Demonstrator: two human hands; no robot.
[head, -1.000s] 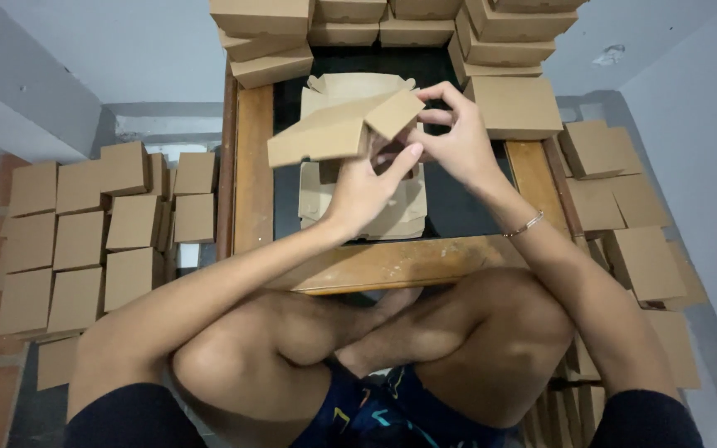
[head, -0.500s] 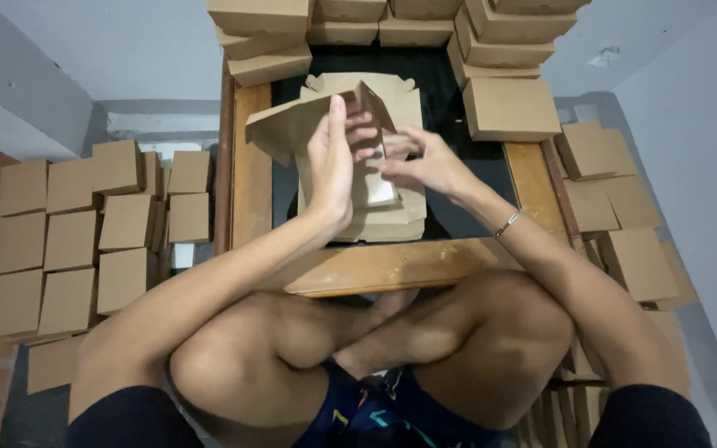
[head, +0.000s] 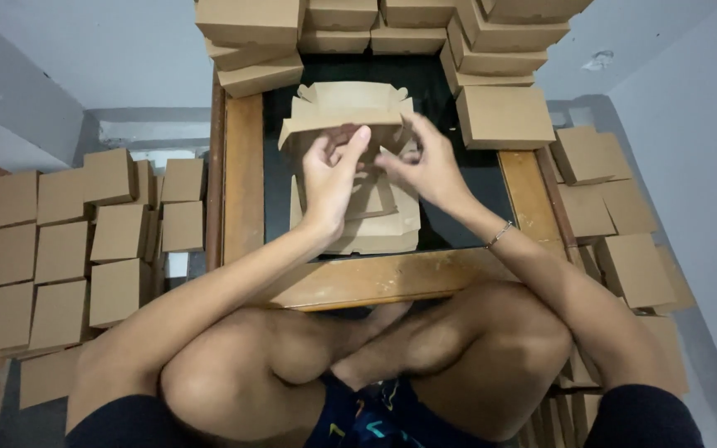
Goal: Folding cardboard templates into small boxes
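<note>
Since the previous frame, the half-folded cardboard box (head: 343, 124) has been turned from an angled, raised pose to sit squarer in front of both hands, its open flaps now facing up and away; both hands have been shifted slightly toward the far side of the desk.

Head view: the box is held above the dark centre panel of the desk (head: 246, 178), over a stack of flat cardboard blanks (head: 375, 228) lying on that panel. The left hand (head: 331, 178) is closed on the near left wall of the box, thumb up against the front edge, fingers curled behind. The right hand (head: 425, 166) is pinching the right side of the box, fingertips tucked in at the flap; the exact contact is partly hidden. A thin bracelet (head: 498, 236) is seen on the right wrist. Finished closed boxes (head: 504, 116) are stacked along the far edge and right of the desk. More boxes (head: 85, 241) are laid in rows on the floor at left. Crossed legs are seen below the near desk edge.
</note>
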